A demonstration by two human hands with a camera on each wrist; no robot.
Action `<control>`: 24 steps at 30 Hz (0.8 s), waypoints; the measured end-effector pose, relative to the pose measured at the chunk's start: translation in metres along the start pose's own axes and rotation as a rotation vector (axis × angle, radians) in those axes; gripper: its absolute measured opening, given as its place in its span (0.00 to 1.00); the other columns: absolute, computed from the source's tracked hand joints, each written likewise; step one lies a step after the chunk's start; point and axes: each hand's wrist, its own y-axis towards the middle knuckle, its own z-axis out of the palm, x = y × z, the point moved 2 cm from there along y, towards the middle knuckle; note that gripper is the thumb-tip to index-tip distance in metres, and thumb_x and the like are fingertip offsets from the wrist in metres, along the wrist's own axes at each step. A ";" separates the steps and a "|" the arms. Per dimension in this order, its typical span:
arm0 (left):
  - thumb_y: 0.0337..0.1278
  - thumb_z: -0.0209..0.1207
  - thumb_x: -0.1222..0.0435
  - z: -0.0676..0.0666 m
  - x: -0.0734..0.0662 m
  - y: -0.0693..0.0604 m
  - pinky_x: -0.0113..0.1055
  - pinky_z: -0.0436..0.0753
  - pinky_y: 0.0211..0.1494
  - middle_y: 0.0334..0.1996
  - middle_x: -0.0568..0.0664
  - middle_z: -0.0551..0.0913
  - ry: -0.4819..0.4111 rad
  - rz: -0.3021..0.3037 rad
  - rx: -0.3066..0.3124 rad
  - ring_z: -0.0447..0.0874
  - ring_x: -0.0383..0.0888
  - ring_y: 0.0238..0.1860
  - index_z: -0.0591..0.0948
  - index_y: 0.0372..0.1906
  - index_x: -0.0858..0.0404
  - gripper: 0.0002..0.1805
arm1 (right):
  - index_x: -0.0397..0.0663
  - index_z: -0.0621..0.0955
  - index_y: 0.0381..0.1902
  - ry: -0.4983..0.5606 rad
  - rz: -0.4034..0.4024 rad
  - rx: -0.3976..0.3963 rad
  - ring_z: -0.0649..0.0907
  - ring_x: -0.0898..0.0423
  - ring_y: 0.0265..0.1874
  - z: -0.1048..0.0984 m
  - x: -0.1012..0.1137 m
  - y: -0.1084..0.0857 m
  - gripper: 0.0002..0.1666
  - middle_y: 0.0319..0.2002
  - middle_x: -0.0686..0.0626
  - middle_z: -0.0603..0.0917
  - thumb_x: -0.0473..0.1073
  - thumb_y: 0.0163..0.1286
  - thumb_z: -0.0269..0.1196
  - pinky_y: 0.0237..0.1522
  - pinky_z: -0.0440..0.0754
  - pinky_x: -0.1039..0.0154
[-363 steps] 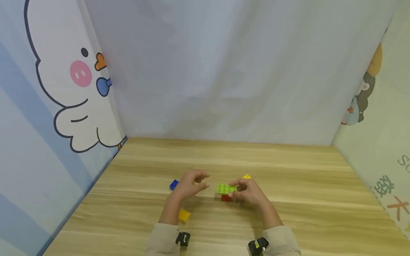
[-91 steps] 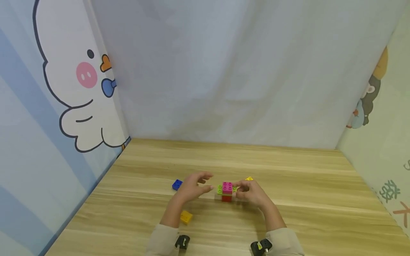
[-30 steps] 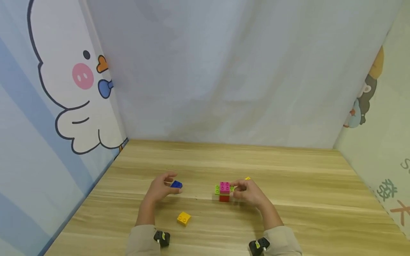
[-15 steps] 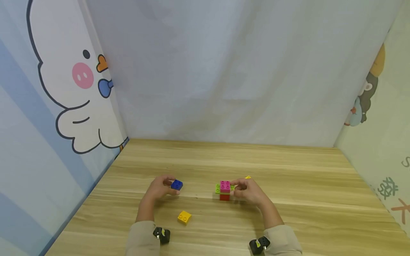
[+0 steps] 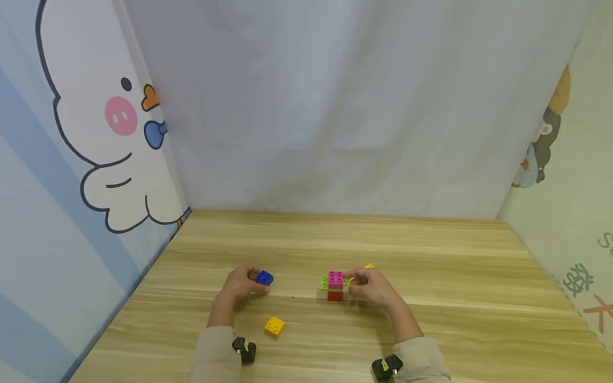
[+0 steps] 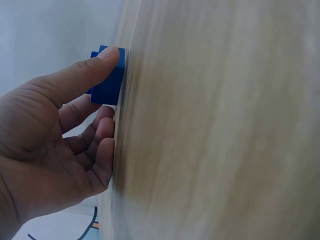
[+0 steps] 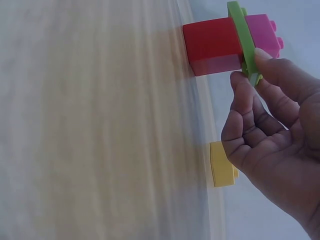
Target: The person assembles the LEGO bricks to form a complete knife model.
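Thumb and fingers of the left hand pinch a blue brick on the table, left of the middle. In the left wrist view the thumb lies on the side of the blue brick, close to the tabletop. Right of it stands a stack: a red block at the bottom, a light green plate across it and a pink brick on top. The right hand holds the right end of the green plate; in the right wrist view, thumb and fingers pinch the green plate between red and pink.
A yellow brick lies nearer the person, between the two forearms. Another yellow brick sits behind the right hand, partly hidden. The wooden table ends at a pale curtain, with printed curtains at both sides.
Since three seconds ago the left hand has moved left from beside the stack to the blue brick and closed on it. Earlier the pink brick joined the stack. The right hand stays at the green plate.
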 end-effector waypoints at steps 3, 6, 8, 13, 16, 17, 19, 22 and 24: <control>0.38 0.72 0.68 -0.001 -0.001 -0.001 0.47 0.74 0.45 0.38 0.56 0.78 -0.003 0.005 0.005 0.75 0.51 0.39 0.77 0.48 0.70 0.27 | 0.34 0.80 0.47 0.004 0.002 0.001 0.76 0.54 0.33 0.000 0.000 0.001 0.19 0.31 0.48 0.78 0.36 0.58 0.66 0.34 0.75 0.60; 0.40 0.71 0.68 -0.004 -0.003 -0.003 0.47 0.74 0.45 0.37 0.56 0.78 -0.018 0.011 0.009 0.75 0.51 0.39 0.77 0.49 0.70 0.26 | 0.34 0.80 0.47 0.003 0.002 0.005 0.75 0.54 0.32 0.001 0.000 0.001 0.18 0.30 0.49 0.78 0.35 0.58 0.65 0.33 0.75 0.61; 0.41 0.71 0.67 -0.005 -0.004 -0.003 0.47 0.74 0.45 0.37 0.56 0.79 -0.028 0.017 0.011 0.76 0.51 0.39 0.77 0.49 0.69 0.26 | 0.34 0.80 0.47 0.002 0.000 0.007 0.75 0.54 0.31 0.002 0.001 0.002 0.18 0.29 0.49 0.78 0.34 0.58 0.65 0.32 0.75 0.61; 0.43 0.70 0.67 -0.006 -0.004 -0.004 0.47 0.74 0.45 0.38 0.56 0.79 -0.029 0.022 0.015 0.76 0.51 0.40 0.77 0.51 0.68 0.26 | 0.33 0.80 0.47 0.001 -0.008 0.010 0.75 0.55 0.30 0.002 0.001 0.002 0.18 0.28 0.49 0.78 0.32 0.58 0.64 0.30 0.74 0.62; 0.43 0.70 0.67 -0.006 -0.005 -0.006 0.46 0.75 0.44 0.38 0.56 0.79 -0.035 0.017 0.008 0.76 0.51 0.40 0.77 0.51 0.69 0.26 | 0.33 0.80 0.47 -0.006 -0.015 0.011 0.75 0.55 0.30 0.003 0.000 0.003 0.17 0.28 0.49 0.78 0.32 0.58 0.64 0.30 0.74 0.62; 0.43 0.70 0.67 -0.006 -0.006 -0.007 0.46 0.75 0.44 0.38 0.56 0.79 -0.035 0.018 0.006 0.76 0.51 0.39 0.77 0.51 0.69 0.25 | 0.34 0.80 0.47 -0.006 -0.014 0.014 0.75 0.55 0.30 0.003 0.000 0.003 0.17 0.28 0.49 0.78 0.32 0.57 0.64 0.30 0.74 0.62; 0.43 0.70 0.67 -0.005 -0.006 -0.008 0.45 0.75 0.42 0.37 0.56 0.79 -0.041 0.019 0.000 0.76 0.50 0.39 0.77 0.50 0.70 0.25 | 0.34 0.80 0.47 -0.009 -0.014 0.014 0.75 0.55 0.31 0.003 -0.001 0.003 0.18 0.29 0.49 0.78 0.33 0.57 0.64 0.31 0.74 0.62; 0.42 0.70 0.67 -0.005 -0.008 -0.010 0.44 0.75 0.41 0.36 0.55 0.79 -0.041 0.033 -0.008 0.76 0.50 0.38 0.77 0.49 0.71 0.25 | 0.34 0.80 0.47 -0.015 -0.016 0.011 0.75 0.54 0.31 0.002 0.000 0.002 0.18 0.30 0.49 0.78 0.34 0.57 0.65 0.32 0.75 0.61; 0.41 0.71 0.67 -0.005 -0.010 -0.010 0.43 0.75 0.40 0.35 0.54 0.79 -0.040 0.048 -0.014 0.75 0.49 0.37 0.78 0.48 0.71 0.25 | 0.34 0.80 0.47 -0.015 -0.019 0.008 0.75 0.54 0.32 0.002 0.001 0.002 0.18 0.30 0.49 0.78 0.35 0.57 0.65 0.33 0.75 0.60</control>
